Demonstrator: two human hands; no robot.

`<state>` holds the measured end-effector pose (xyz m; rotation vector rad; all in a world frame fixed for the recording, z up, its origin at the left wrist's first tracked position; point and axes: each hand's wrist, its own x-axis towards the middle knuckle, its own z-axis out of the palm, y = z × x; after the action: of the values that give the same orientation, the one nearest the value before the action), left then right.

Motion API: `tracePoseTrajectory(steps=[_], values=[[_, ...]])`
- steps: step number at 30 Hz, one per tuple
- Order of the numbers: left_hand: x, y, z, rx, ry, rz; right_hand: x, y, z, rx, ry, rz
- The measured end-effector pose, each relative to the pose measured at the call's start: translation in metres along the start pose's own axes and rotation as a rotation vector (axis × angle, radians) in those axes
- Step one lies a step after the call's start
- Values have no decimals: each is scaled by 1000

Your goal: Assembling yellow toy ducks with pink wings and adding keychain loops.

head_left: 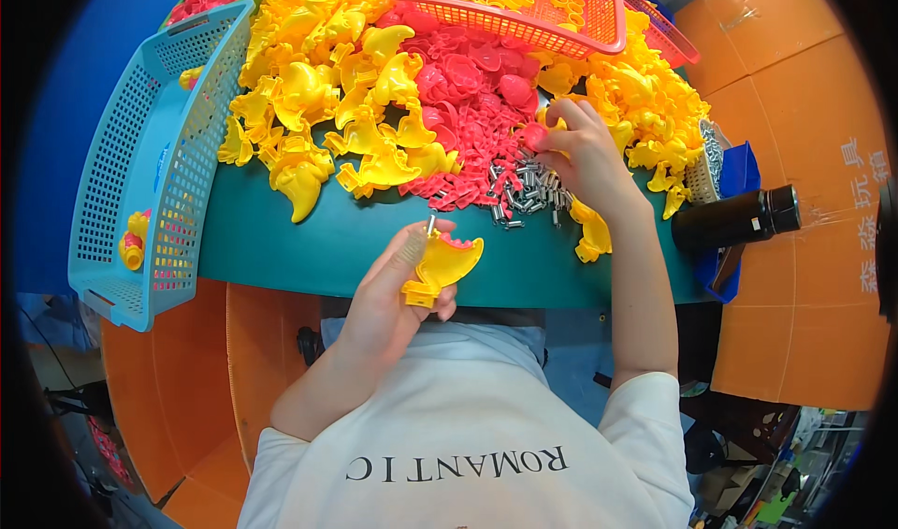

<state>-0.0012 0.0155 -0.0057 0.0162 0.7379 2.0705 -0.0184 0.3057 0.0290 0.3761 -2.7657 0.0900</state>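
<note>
My left hand [398, 281] is closed around a curved yellow plastic shell half [451, 261] near the table's front edge. A toothed pink piece [456, 241] sits along the shell's upper edge, and a small metal pin [431, 225] stands up beside my thumb. Over at the heap of pink plastic parts [468, 75], my right hand [585, 150] has its fingertips pinched on a rounded pink part [533, 136]. Short metal pins [533, 190] lie loose below that hand. Another yellow shell half [591, 232] rests under my right forearm.
Yellow shells are heaped left [304, 99] and right [655, 103] on the green table [271, 248]. A red basket [613, 38] of yellow rings stands at the back. At left is a blue basket [178, 202]; at right, a black bottle [720, 222] beside a blue bin [739, 173].
</note>
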Motion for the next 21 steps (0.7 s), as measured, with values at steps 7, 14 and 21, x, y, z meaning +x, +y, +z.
tracePoseTrajectory(steps=[7, 14, 21], values=[[10, -5, 10, -86, 48, 77, -27, -61, -20, 1563, 189, 806], [14, -19, 24, -1, 94, 320, -61, -139, -3, 1681, 199, 763], [8, -18, 16, 155, -11, 337, -72, -131, 0, 1969, 40, 932]])
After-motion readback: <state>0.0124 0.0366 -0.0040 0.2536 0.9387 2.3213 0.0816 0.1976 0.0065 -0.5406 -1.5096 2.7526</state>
